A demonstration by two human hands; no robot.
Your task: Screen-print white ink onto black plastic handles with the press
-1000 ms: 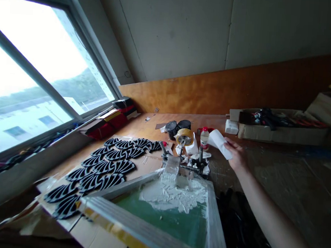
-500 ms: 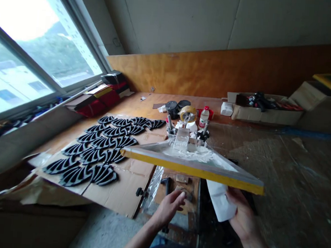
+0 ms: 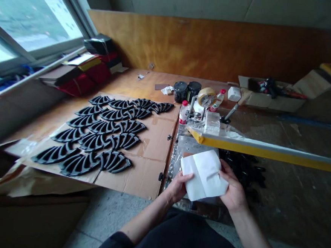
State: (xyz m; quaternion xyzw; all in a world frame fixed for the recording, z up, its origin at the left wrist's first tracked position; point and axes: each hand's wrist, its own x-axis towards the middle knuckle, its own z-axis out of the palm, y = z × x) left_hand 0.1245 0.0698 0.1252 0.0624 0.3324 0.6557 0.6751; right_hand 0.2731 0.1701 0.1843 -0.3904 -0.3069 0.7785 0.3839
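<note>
Left of the yellow-edged frame [image 3: 265, 151], a cardboard sheet [image 3: 156, 138] bears rows of black fan-shaped pieces [image 3: 93, 141]. On the frame's near side, a creased white paper sheet [image 3: 203, 174] sits between left hand [image 3: 178, 187] and right hand [image 3: 234, 193], each gripping the edge nearest it, thumbs uppermost.

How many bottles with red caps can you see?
2: the first bottle is left of the yellowish tape roll and nearer the camera; the second bottle is just right of the roll. More could be hidden behind the clutter.
</note>
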